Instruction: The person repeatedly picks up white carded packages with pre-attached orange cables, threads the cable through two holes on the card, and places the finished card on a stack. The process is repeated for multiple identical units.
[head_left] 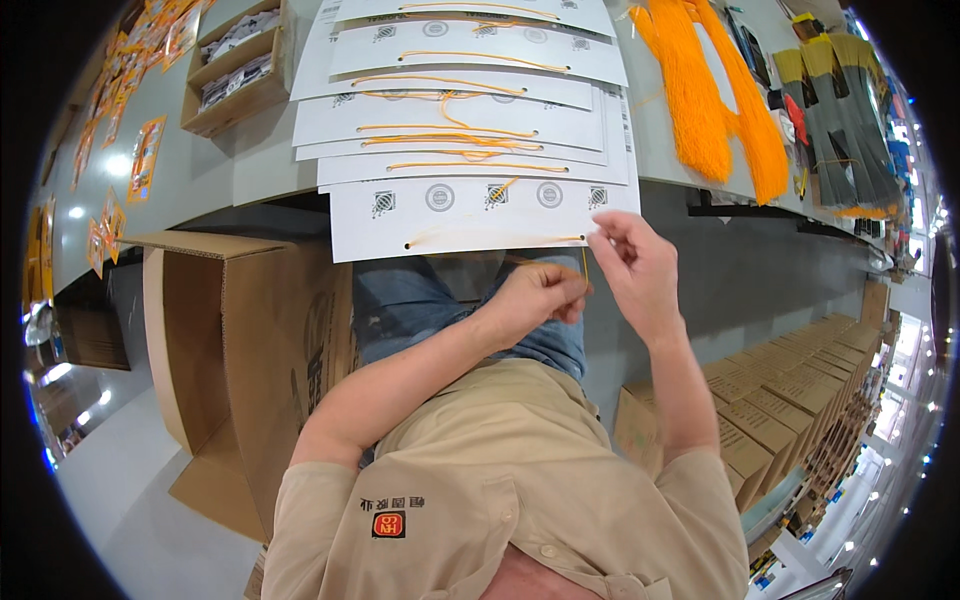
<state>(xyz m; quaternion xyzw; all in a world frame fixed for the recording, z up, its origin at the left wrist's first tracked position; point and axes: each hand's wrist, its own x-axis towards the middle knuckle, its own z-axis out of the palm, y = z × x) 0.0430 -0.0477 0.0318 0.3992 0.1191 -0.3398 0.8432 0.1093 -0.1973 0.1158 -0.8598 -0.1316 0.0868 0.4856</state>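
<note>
The nearest white printed card (470,215) juts over the table's front edge, with a hole near each lower corner. An orange cord (585,262) hangs from its right-hand hole toward my left hand (545,302). That hand is closed in a pinch on the cord, just below the card's edge. Beside the right-hand hole is my right hand (637,270), its thumb and fingers loosely curled and apart, close to the card's corner. Behind lie several overlapping white cards (400,110), each with orange cord strung across it.
Two hanks of orange cord (690,110) lie at the right on the grey table (270,165), near some brushes (850,120). At the left stand a divided box (235,75) and orange packets (147,155). An open carton (245,330) is by my legs; boxes (790,400) line the right floor.
</note>
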